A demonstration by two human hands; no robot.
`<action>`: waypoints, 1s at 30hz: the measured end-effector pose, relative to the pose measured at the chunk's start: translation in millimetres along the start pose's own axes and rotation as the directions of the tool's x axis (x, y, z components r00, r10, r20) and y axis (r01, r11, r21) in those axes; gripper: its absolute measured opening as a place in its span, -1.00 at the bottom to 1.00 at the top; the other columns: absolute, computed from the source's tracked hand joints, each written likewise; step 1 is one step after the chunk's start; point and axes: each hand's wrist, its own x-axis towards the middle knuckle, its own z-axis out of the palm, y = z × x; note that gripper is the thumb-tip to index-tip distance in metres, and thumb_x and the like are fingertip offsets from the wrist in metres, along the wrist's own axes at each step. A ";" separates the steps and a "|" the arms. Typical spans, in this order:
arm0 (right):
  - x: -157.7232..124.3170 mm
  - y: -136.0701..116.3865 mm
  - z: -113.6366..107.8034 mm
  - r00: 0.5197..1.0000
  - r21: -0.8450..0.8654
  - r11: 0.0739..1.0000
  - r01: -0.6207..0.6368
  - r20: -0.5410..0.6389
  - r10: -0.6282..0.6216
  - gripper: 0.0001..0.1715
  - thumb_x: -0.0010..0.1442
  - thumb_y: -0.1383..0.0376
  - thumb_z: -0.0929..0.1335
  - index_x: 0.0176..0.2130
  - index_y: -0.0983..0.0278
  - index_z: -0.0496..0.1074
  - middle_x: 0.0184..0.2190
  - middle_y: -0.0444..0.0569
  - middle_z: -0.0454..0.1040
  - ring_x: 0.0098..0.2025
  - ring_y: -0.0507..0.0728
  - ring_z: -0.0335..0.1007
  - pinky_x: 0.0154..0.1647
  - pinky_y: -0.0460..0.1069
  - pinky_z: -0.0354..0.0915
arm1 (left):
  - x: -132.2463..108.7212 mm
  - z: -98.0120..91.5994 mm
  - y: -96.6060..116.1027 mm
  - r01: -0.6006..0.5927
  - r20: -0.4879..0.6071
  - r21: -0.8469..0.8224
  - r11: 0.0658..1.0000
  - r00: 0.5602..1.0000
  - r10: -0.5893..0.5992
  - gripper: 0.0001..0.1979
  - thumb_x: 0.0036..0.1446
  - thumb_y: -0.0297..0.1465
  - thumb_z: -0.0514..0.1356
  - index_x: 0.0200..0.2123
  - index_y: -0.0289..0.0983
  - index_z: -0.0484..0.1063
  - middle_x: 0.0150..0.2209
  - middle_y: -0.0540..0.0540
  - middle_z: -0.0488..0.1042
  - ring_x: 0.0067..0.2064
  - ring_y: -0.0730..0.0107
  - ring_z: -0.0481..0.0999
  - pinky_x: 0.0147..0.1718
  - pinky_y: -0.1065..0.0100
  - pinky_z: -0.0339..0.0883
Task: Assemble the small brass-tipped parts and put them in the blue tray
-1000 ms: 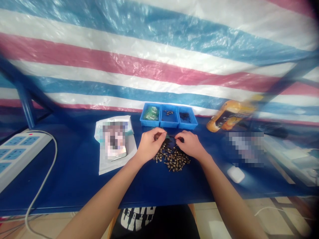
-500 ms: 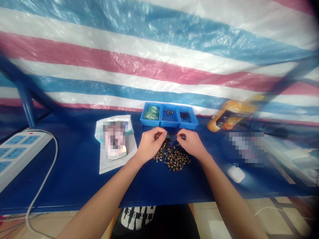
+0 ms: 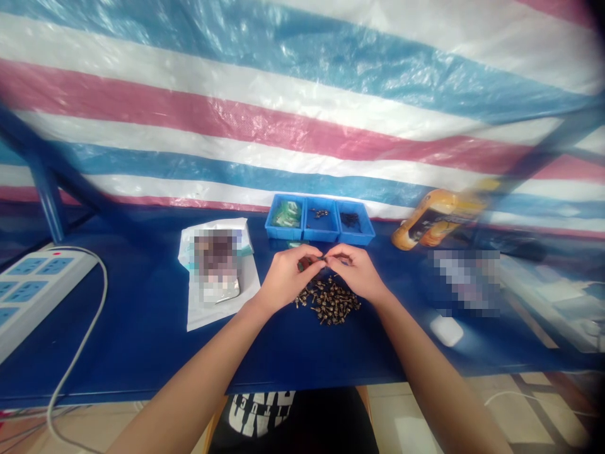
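My left hand [image 3: 292,275] and my right hand [image 3: 358,272] meet fingertip to fingertip above the table. Both are pinched closed around something small and dark, too tiny to name, and a bit of green shows by my left fingers. Just below them lies a heap of small brass-coloured metal parts with thin stems [image 3: 334,304], partly hidden by my hands. Behind my fingers stand three joined blue bins. The left bin [image 3: 271,232] holds green and clear pieces, the middle bin [image 3: 322,234] a few small metal parts, and the right bin [image 3: 358,239] thin dark pieces.
On the left, a phone [image 3: 225,291] rests on a white plastic packet [image 3: 201,318], with a power strip [image 3: 51,284] and its cable farther out. To the right are an orange drink bottle [image 3: 420,221] and a small white case [image 3: 447,331]. Striped sheeting [image 3: 302,120] hangs behind.
My hands were apart half a second ago, each pinched. The right hand has moved left and the fingertips now meet, covering dark parts that showed between them.
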 end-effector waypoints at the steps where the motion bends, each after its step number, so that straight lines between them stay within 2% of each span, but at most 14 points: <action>1: -0.4 0.0 2.1 1.000 0.012 1.000 -0.007 0.015 0.007 -0.83 0.17 0.21 0.40 -0.28 0.25 0.54 -0.32 -0.07 0.58 -0.25 0.11 0.49 -0.18 0.00 0.35 | 0.1 0.1 -0.5 0.004 0.001 -0.009 1.000 1.000 -0.004 -0.80 0.21 -0.24 0.23 -0.17 -0.21 0.53 -0.31 -0.03 0.60 -0.33 0.39 0.55 -0.34 0.40 0.36; 7: -1.6 -1.7 7.2 0.998 0.141 0.990 -0.027 0.068 0.017 -0.78 0.20 0.16 0.41 -0.22 0.23 0.57 -0.34 -0.08 0.58 -0.27 0.10 0.49 -0.17 0.01 0.38 | 0.9 0.2 1.3 0.036 -0.007 -0.113 0.993 0.999 -0.037 -0.83 0.19 -0.25 0.26 -0.23 -0.21 0.55 -0.25 -0.05 0.63 -0.27 0.35 0.60 -0.28 0.38 0.42; 12: -1.8 -5.1 5.0 0.995 0.221 0.974 -0.047 0.092 0.028 -0.73 0.19 0.13 0.42 -0.16 0.21 0.60 -0.33 -0.08 0.59 -0.30 0.08 0.48 -0.16 0.04 0.41 | 2.1 1.1 -0.2 0.045 -0.044 -0.159 0.986 0.998 -0.053 -0.80 0.17 -0.23 0.28 -0.22 -0.22 0.54 -0.28 -0.06 0.63 -0.29 0.35 0.60 -0.31 0.37 0.42; 15: -2.3 -6.8 5.6 0.995 0.249 0.967 -0.055 0.090 0.034 -0.70 0.12 0.16 0.47 -0.13 0.18 0.60 -0.23 -0.07 0.61 -0.23 0.10 0.52 -0.08 0.06 0.42 | 2.7 0.7 -2.1 0.057 -0.079 -0.158 0.986 0.994 -0.071 -0.79 0.16 -0.25 0.27 -0.18 -0.22 0.52 -0.29 -0.05 0.60 -0.31 0.38 0.57 -0.33 0.38 0.40; 20: -2.2 -5.6 7.7 0.998 0.268 0.962 -0.046 0.049 0.035 -0.68 0.06 0.15 0.51 -0.16 0.18 0.61 -0.13 -0.04 0.62 -0.07 0.17 0.53 0.05 0.12 0.40 | 2.6 -1.3 0.6 0.060 -0.055 -0.168 0.984 0.996 -0.071 -0.79 0.18 -0.27 0.25 -0.15 -0.22 0.52 -0.28 -0.06 0.58 -0.32 0.40 0.54 -0.34 0.39 0.39; 22: -1.9 -5.5 7.5 0.998 0.252 0.966 -0.059 0.041 0.050 -0.67 0.06 0.12 0.51 -0.17 0.20 0.60 -0.18 -0.04 0.62 -0.11 0.17 0.53 0.02 0.11 0.40 | 2.5 -1.3 1.9 0.062 -0.061 -0.164 0.985 0.995 -0.073 -0.81 0.18 -0.27 0.24 -0.19 -0.23 0.53 -0.28 -0.07 0.58 -0.33 0.39 0.53 -0.34 0.38 0.39; 27: -1.6 -9.5 5.9 0.997 0.119 0.990 -0.071 0.025 0.069 -0.68 0.12 0.04 0.46 -0.27 0.23 0.57 -0.41 -0.09 0.55 -0.34 0.09 0.45 -0.25 0.01 0.38 | 2.4 0.2 1.9 0.064 -0.080 -0.165 0.984 0.994 -0.078 -0.80 0.18 -0.23 0.25 -0.26 -0.24 0.55 -0.30 -0.06 0.59 -0.35 0.39 0.53 -0.36 0.38 0.38; 30: -1.7 -10.9 5.7 0.998 0.096 0.994 -0.045 0.040 0.041 -0.67 0.18 0.01 0.41 -0.31 0.23 0.52 -0.43 -0.11 0.51 -0.36 0.08 0.42 -0.27 -0.01 0.35 | 2.3 0.8 2.0 0.063 -0.073 -0.164 0.984 0.994 -0.076 -0.80 0.18 -0.23 0.25 -0.27 -0.23 0.54 -0.30 -0.06 0.60 -0.35 0.38 0.54 -0.35 0.38 0.38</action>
